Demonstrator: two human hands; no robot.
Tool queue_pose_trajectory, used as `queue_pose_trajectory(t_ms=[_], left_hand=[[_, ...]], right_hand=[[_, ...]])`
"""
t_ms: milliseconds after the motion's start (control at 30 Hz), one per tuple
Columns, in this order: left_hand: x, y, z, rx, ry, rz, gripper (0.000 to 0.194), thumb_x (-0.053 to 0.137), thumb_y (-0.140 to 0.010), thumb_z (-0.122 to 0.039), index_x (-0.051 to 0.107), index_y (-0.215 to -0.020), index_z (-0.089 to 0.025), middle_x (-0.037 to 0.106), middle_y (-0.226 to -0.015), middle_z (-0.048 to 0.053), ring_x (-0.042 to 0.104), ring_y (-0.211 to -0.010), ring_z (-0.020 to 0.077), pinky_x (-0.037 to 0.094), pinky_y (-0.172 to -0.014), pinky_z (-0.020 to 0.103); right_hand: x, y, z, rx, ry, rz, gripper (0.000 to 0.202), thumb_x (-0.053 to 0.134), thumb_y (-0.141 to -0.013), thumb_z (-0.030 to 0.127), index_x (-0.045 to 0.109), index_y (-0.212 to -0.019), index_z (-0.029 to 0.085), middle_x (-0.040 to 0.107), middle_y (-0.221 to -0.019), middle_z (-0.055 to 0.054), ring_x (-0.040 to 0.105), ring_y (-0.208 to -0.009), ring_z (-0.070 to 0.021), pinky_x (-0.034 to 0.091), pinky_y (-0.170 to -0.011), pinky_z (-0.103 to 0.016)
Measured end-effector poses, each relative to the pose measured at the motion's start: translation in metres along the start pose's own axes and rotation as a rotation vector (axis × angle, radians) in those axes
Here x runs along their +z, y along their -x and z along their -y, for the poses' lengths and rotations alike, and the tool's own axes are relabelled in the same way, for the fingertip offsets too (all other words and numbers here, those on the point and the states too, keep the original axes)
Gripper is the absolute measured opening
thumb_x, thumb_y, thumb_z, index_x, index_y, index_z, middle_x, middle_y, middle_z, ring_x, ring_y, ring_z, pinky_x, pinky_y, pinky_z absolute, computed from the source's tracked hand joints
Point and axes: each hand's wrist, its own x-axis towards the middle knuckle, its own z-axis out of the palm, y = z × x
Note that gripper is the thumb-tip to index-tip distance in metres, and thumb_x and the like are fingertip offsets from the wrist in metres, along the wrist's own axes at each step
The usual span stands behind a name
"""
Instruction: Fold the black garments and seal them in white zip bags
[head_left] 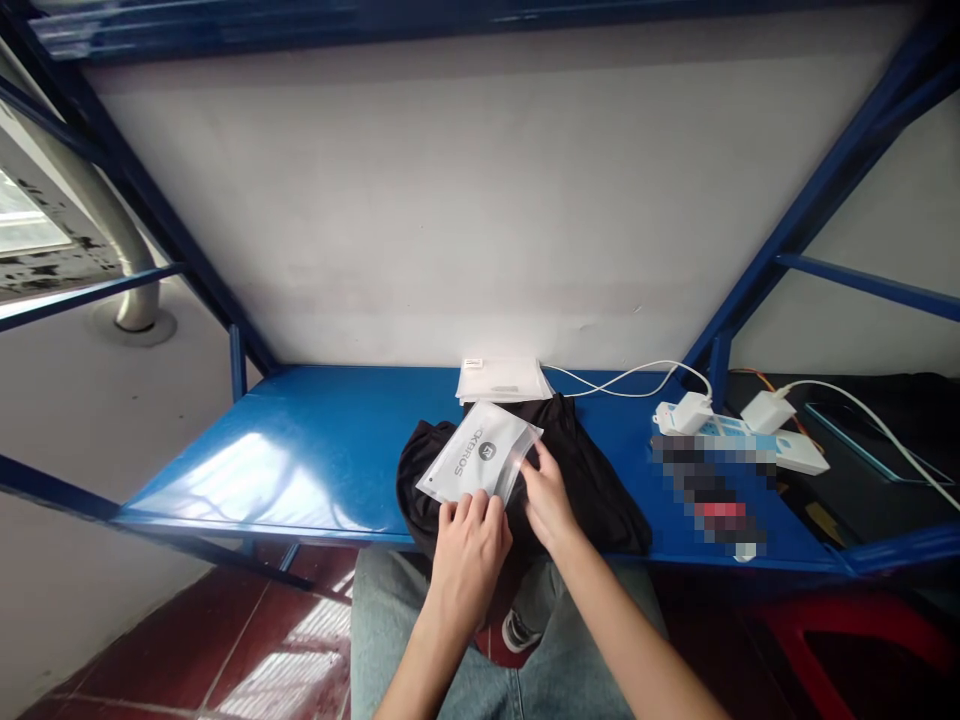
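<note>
A translucent white plastic zip bag (466, 455) with dark lettering and a round logo is tilted above a heap of black fabric (592, 485). My left hand (474, 540) has its fingers curled over the bag's near edge and grips it. At the bag's right edge is my right hand (549, 492), its fingers closed on the plastic and partly behind it. The black fabric lies on the blue tabletop (330, 430) and hangs over the front edge. Behind it, against the wall, sits a stack of similar whitish bags (504, 380).
To the right, a white power strip (801, 452) carries two white chargers with cables. A blurred-out item (709, 495) lies in front of it. A phone (874, 440) rests on a dark surface farther right. Blue metal frame bars (750, 265) rise at both sides.
</note>
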Motion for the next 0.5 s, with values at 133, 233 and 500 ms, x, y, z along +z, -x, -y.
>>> queue_pose_trajectory(t_ms=[133, 233, 500], left_hand=[[0.000, 0.000, 0.003, -0.048, 0.008, -0.029, 0.011, 0.054, -0.098, -0.015, 0.057, -0.090, -0.022, 0.062, -0.089, 0.003, 0.059, -0.086, 0.0243, 0.039, -0.078, 0.040], [0.002, 0.004, 0.004, -0.004, 0.011, -0.049, 0.010, 0.057, -0.096, -0.015, 0.058, -0.089, -0.023, 0.062, -0.088, 0.002, 0.058, -0.084, 0.0248, 0.039, -0.078, 0.040], [0.000, 0.000, 0.000, 0.151, 0.071, -0.074, 0.014, 0.056, -0.093, -0.010, 0.056, -0.086, -0.022, 0.061, -0.082, 0.001, 0.059, -0.080, 0.0222, 0.039, -0.081, 0.040]], right_hand=[[-0.007, 0.009, 0.005, 0.026, 0.133, 0.179, 0.086, 0.080, -0.077, 0.034, 0.044, -0.155, 0.034, 0.055, -0.156, -0.001, 0.047, -0.147, -0.0247, 0.035, -0.124, -0.045], [-0.016, 0.001, 0.022, 0.061, 0.227, 0.331, 0.076, 0.085, -0.068, 0.022, 0.062, -0.140, 0.033, 0.068, -0.141, -0.001, 0.056, -0.138, -0.0267, 0.037, -0.122, -0.045], [0.005, -0.036, 0.015, 0.085, 0.202, 0.407, 0.032, 0.075, -0.077, 0.035, 0.074, -0.105, 0.019, 0.080, -0.094, -0.006, 0.074, -0.100, -0.0292, 0.057, -0.097, -0.047]])
